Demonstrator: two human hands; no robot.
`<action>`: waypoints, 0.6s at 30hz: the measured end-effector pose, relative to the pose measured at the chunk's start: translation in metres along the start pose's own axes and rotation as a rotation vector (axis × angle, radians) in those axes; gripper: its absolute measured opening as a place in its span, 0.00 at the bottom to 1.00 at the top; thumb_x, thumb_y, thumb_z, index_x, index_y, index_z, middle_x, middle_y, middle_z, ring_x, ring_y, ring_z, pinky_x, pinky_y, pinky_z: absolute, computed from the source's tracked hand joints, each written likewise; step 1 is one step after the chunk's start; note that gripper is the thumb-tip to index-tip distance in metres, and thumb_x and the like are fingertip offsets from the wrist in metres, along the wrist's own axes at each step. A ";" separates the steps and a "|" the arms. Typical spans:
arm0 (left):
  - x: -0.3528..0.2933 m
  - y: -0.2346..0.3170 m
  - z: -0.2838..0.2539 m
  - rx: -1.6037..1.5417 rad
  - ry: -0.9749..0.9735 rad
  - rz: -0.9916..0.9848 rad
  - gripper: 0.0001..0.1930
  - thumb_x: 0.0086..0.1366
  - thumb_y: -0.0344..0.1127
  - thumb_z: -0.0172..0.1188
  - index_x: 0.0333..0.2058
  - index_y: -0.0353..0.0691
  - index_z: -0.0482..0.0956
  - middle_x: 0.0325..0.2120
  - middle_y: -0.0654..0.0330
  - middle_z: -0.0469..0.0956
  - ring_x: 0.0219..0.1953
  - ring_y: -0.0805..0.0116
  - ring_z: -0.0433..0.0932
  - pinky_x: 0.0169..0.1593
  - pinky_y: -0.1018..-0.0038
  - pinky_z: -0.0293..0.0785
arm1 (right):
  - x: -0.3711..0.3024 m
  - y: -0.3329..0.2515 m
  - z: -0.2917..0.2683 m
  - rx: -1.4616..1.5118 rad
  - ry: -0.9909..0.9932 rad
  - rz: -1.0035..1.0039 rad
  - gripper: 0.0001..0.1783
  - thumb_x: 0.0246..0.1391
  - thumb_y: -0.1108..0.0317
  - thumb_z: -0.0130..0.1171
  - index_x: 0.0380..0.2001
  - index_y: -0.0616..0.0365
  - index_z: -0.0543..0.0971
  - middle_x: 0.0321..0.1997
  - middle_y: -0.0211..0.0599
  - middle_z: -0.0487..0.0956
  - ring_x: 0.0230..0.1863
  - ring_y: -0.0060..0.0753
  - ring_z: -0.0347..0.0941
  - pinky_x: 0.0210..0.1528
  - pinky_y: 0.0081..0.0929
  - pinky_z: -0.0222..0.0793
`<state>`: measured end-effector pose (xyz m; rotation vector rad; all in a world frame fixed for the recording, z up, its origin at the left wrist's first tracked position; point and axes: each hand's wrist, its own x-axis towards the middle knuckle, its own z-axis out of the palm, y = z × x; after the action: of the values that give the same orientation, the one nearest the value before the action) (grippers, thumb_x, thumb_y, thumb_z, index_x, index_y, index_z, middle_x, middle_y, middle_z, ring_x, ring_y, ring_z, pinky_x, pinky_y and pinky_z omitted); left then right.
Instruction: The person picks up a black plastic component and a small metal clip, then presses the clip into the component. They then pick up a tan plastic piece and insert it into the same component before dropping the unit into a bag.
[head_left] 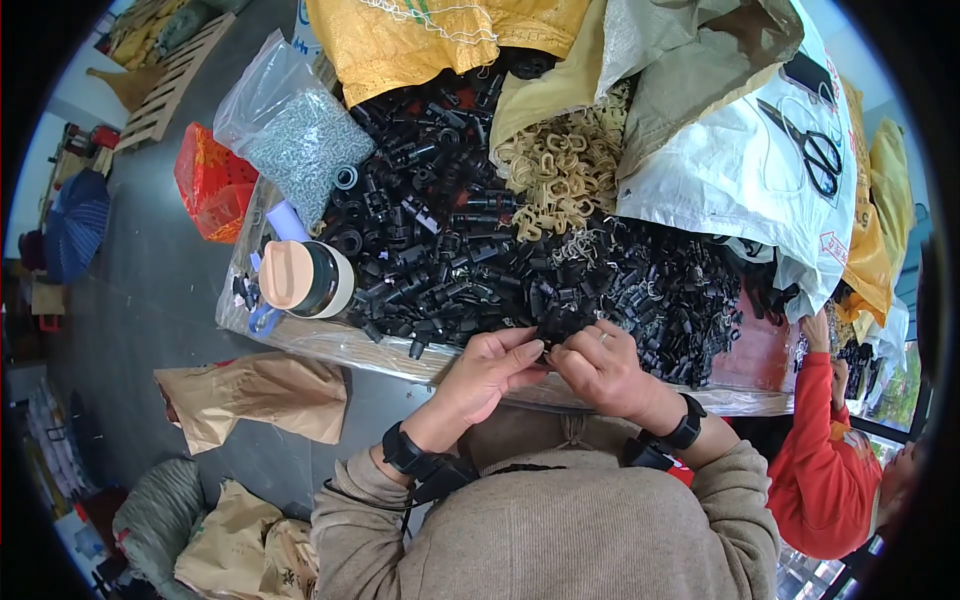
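My left hand (487, 368) and my right hand (602, 366) meet at the table's near edge, fingertips almost touching. Thumb and fingers of the left are pressed together, while the right's are curled in a pinch. Whatever lies between them is too small and covered to make out. Just beyond them spreads a heap of small black plastic fittings (470, 290). A mound of beige oval loops (565, 170) spills from a sack behind it. Small thin metal pieces (578, 246) lie scattered in front of that mound.
A lidded tumbler (287, 276) stands at the table's left corner, before a clear bag of small metal pieces (310, 145). Scissors (820, 160) rest on a white sack (720, 190). At right, a person in red (825, 460) reaches to the table. Brown paper (265, 400) lies at lower left.
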<state>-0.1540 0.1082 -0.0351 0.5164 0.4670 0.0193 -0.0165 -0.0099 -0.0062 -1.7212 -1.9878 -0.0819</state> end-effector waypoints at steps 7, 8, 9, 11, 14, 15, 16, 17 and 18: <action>-0.001 0.001 0.001 0.059 0.016 0.001 0.14 0.59 0.33 0.53 0.42 0.32 0.70 0.36 0.59 0.74 0.34 0.74 0.74 0.39 0.77 0.75 | -0.001 -0.001 0.004 -0.007 0.078 -0.027 0.08 0.31 0.76 0.58 0.18 0.56 0.69 0.20 0.28 0.67 0.17 0.26 0.63 0.19 0.23 0.59; -0.001 0.001 0.001 0.059 0.016 0.003 0.14 0.59 0.33 0.53 0.42 0.32 0.70 0.36 0.59 0.74 0.34 0.74 0.74 0.39 0.77 0.75 | -0.001 -0.002 0.004 0.050 0.060 0.020 0.08 0.32 0.76 0.58 0.18 0.56 0.69 0.19 0.29 0.67 0.17 0.26 0.64 0.19 0.22 0.58; -0.001 0.001 0.000 0.081 0.015 -0.002 0.15 0.59 0.34 0.52 0.43 0.31 0.69 0.36 0.59 0.74 0.35 0.74 0.74 0.40 0.77 0.74 | 0.000 -0.002 0.004 0.107 0.042 0.066 0.08 0.33 0.76 0.59 0.18 0.57 0.69 0.19 0.29 0.67 0.17 0.27 0.64 0.18 0.22 0.58; -0.001 0.000 -0.001 0.128 0.015 -0.011 0.17 0.60 0.34 0.51 0.45 0.31 0.68 0.36 0.60 0.74 0.35 0.75 0.74 0.40 0.79 0.72 | 0.001 -0.001 0.004 0.163 0.026 0.111 0.09 0.34 0.76 0.59 0.18 0.57 0.69 0.19 0.30 0.67 0.17 0.27 0.64 0.18 0.21 0.58; -0.002 0.001 0.000 0.194 0.004 0.014 0.17 0.60 0.34 0.50 0.46 0.31 0.67 0.36 0.59 0.74 0.36 0.74 0.74 0.40 0.79 0.72 | 0.004 0.002 0.005 0.460 0.014 0.352 0.12 0.35 0.72 0.63 0.20 0.58 0.68 0.17 0.31 0.66 0.16 0.27 0.63 0.17 0.19 0.56; -0.003 0.002 0.000 0.227 0.001 0.027 0.17 0.61 0.34 0.50 0.46 0.31 0.67 0.36 0.58 0.74 0.36 0.74 0.74 0.40 0.79 0.72 | 0.005 0.003 0.003 0.463 0.014 0.347 0.12 0.35 0.72 0.63 0.20 0.58 0.68 0.17 0.31 0.66 0.16 0.27 0.63 0.17 0.19 0.56; -0.004 0.002 0.001 0.227 0.007 0.031 0.17 0.61 0.34 0.50 0.46 0.31 0.67 0.36 0.58 0.74 0.36 0.74 0.74 0.40 0.79 0.72 | 0.007 0.005 -0.001 0.551 -0.041 0.468 0.13 0.35 0.71 0.64 0.21 0.58 0.68 0.17 0.32 0.66 0.16 0.27 0.62 0.17 0.19 0.56; -0.004 0.003 0.002 0.243 0.012 0.039 0.16 0.61 0.33 0.49 0.45 0.31 0.67 0.36 0.58 0.74 0.36 0.73 0.75 0.40 0.79 0.72 | 0.009 0.007 -0.004 0.640 -0.096 0.589 0.15 0.34 0.69 0.66 0.23 0.58 0.68 0.17 0.32 0.65 0.16 0.27 0.62 0.16 0.19 0.56; -0.005 0.004 0.004 0.259 0.019 0.047 0.15 0.61 0.32 0.49 0.44 0.31 0.68 0.37 0.57 0.74 0.36 0.71 0.75 0.40 0.78 0.73 | 0.010 0.008 -0.004 0.729 -0.155 0.708 0.17 0.34 0.68 0.67 0.24 0.58 0.68 0.16 0.32 0.65 0.16 0.27 0.62 0.16 0.18 0.55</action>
<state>-0.1561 0.1090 -0.0281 0.7822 0.4791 0.0089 -0.0082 -0.0005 -0.0006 -1.8068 -1.1436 0.9151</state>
